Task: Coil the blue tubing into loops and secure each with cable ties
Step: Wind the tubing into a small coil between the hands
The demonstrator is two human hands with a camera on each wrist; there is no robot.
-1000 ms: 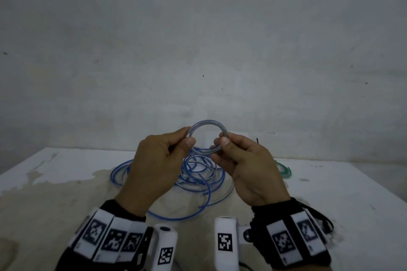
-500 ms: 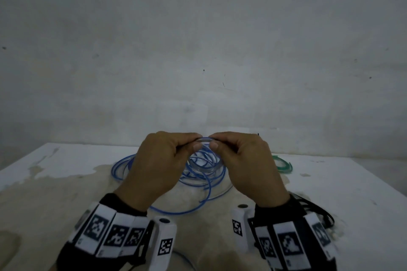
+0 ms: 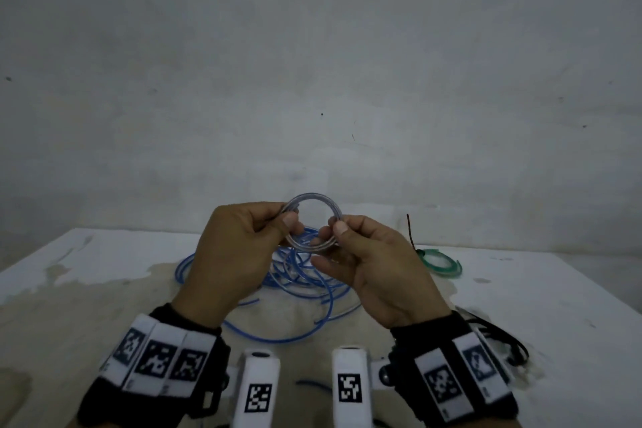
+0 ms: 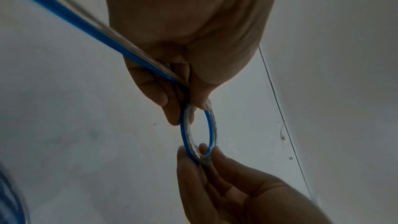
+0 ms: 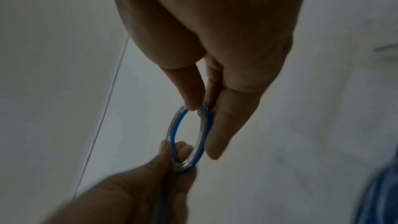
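Both hands are up off the table (image 3: 521,306), and between them stands a small coil (image 3: 311,221) of the blue tubing, raised above the loose tubing pile (image 3: 298,274). The left hand (image 3: 236,254) pinches the coil's left side, thumb against curled fingers, with the tubing's tail running back out of that grip, as the left wrist view shows (image 4: 71,18). The right hand (image 3: 378,267) nips the opposite side between thumb and forefinger, the other fingers hanging loosely spread.

So the ring faces the person, held across its width, left and right hands equally near. Everything turns on that: one hand has to keep the turns together while the other goes for a tie.

Right of the pile and farther back lies a green coil (image 3: 443,262), with a dark thin strip (image 3: 410,229) standing up beside it, possibly a cable tie, though it's too slim to be sure. Black straps (image 3: 500,334) lie near the right wrist; the hand hides part of them. How many turns the coil holds is hard to count, the wrist views being dim and soft. No tie on it yet, by my reading.
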